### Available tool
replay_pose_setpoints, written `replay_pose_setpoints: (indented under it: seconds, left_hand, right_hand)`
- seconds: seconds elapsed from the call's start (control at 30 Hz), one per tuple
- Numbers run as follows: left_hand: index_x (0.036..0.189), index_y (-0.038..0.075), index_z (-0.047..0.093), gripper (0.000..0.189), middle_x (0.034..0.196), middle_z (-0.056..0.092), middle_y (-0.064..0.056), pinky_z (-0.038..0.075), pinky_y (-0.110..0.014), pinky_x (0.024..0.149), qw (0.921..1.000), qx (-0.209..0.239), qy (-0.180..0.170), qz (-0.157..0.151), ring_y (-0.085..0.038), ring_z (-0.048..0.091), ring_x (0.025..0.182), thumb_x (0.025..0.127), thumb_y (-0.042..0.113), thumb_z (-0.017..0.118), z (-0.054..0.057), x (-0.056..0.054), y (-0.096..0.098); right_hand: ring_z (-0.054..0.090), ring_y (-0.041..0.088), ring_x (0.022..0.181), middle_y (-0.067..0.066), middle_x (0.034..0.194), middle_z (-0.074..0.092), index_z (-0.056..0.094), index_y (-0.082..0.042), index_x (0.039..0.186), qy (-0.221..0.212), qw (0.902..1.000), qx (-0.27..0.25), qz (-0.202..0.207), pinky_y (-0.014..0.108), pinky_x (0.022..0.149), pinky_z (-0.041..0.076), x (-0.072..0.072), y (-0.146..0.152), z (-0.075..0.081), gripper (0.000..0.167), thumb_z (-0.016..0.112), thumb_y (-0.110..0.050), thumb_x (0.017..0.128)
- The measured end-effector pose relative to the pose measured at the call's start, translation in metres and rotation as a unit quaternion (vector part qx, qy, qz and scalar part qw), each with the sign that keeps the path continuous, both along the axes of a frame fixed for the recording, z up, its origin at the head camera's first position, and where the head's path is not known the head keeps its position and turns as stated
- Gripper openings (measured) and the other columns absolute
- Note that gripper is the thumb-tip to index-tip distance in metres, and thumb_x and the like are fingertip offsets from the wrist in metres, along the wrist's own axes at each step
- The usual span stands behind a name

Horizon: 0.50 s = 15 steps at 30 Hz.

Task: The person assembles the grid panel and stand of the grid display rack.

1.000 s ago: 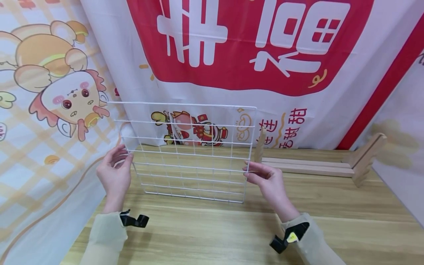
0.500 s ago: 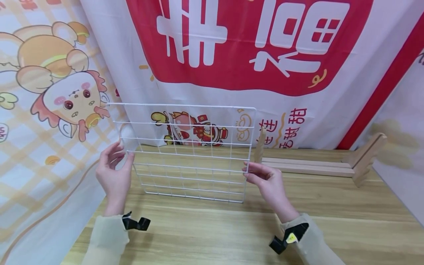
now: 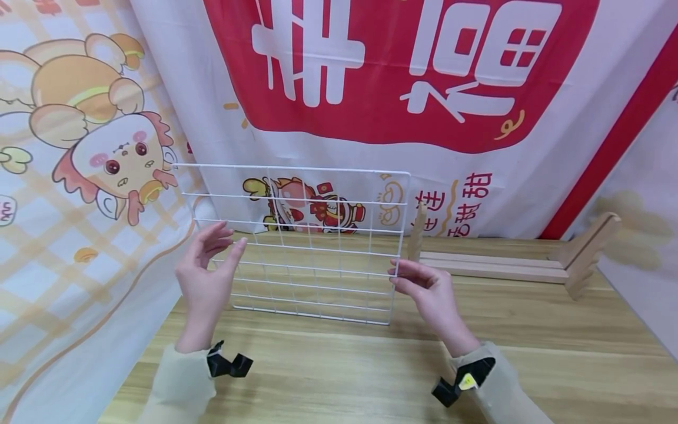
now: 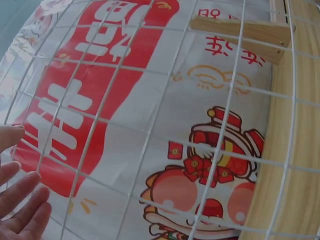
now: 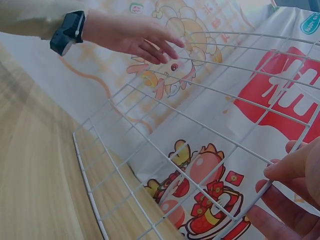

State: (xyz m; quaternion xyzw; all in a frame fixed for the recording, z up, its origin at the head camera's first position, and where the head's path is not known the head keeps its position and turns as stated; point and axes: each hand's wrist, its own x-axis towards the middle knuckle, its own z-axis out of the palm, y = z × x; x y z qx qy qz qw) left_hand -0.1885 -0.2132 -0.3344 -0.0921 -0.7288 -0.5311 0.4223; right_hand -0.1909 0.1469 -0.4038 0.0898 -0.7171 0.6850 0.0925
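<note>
A white wire grid panel (image 3: 318,249) stands upright on the wooden table, tilted slightly. My right hand (image 3: 430,290) pinches its right edge between thumb and fingers. My left hand (image 3: 208,281) is held in front of the grid's left side, with fingers loosely bent and a gap between thumb and fingers. Nothing is in its grasp. In the left wrist view, the left hand's fingertips (image 4: 31,192) show at the lower left, near the grid wires. In the right wrist view, the left hand (image 5: 135,37) appears apart from the grid.
A wooden stand (image 3: 492,268) with a long bar and notched uprights lies behind the grid to the right. A printed red and white cloth (image 3: 402,106) hangs at the back. Another cartoon-printed cloth (image 3: 95,194) covers the left side. The wooden table (image 3: 339,377) extends in front.
My left hand has let go of the grid's left edge and moved right, in front of the wires. The right hand and the grid stay in place.
</note>
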Motion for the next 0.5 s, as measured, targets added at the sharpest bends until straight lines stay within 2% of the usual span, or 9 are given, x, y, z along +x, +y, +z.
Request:
replay_pose_setpoints:
  seconds: [0.13, 0.27, 0.37, 0.5]
  left_hand:
    - [0.131, 0.005, 0.067, 0.042, 0.116, 0.072, -0.013, 0.055, -0.024, 0.09, 0.9991, -0.011, -0.03, -0.027, -0.014, 0.068, 0.096, 0.09, 0.004, 0.079, -0.007, -0.013, -0.003]
    - [0.131, 0.011, 0.068, 0.04, 0.117, 0.072, -0.009, 0.056, -0.022, 0.089, 0.9969, -0.011, -0.065, -0.042, -0.013, 0.069, 0.099, 0.093, 0.014, 0.079, -0.004, -0.018, 0.0]
    - [0.127, 0.011, 0.071, 0.035, 0.113, 0.073, -0.01, 0.056, -0.021, 0.088, 0.9956, 0.001, -0.084, -0.042, -0.011, 0.069, 0.098, 0.093, 0.02, 0.078, -0.001, -0.021, 0.003]
    - [0.12, 0.007, 0.074, 0.031, 0.105, 0.075, -0.011, 0.058, -0.022, 0.083, 0.9945, 0.028, -0.09, -0.046, -0.012, 0.072, 0.091, 0.094, 0.024, 0.077, 0.002, -0.026, 0.006]
  right_hand:
    - [0.072, 0.02, 0.092, 0.016, 0.107, 0.074, 0.071, 0.003, 0.12, 0.006, 1.0, 0.0, 0.0, 0.034, 0.08, 0.062, 0.0, 0.0, 0.0, 0.031, 0.075, 0.005, 0.09]
    - [0.072, 0.02, 0.093, 0.016, 0.107, 0.074, 0.072, 0.002, 0.12, 0.01, 1.0, 0.002, 0.0, 0.034, 0.079, 0.062, 0.0, -0.001, -0.001, 0.03, 0.074, 0.006, 0.09]
    - [0.072, 0.019, 0.093, 0.016, 0.107, 0.074, 0.072, 0.001, 0.119, 0.014, 0.9999, 0.005, 0.0, 0.034, 0.08, 0.062, 0.0, -0.001, -0.002, 0.03, 0.074, 0.006, 0.09]
    - [0.072, 0.02, 0.093, 0.015, 0.106, 0.074, 0.073, 0.0, 0.119, 0.022, 0.9997, 0.007, 0.0, 0.034, 0.08, 0.061, 0.0, -0.001, -0.003, 0.03, 0.074, 0.006, 0.089]
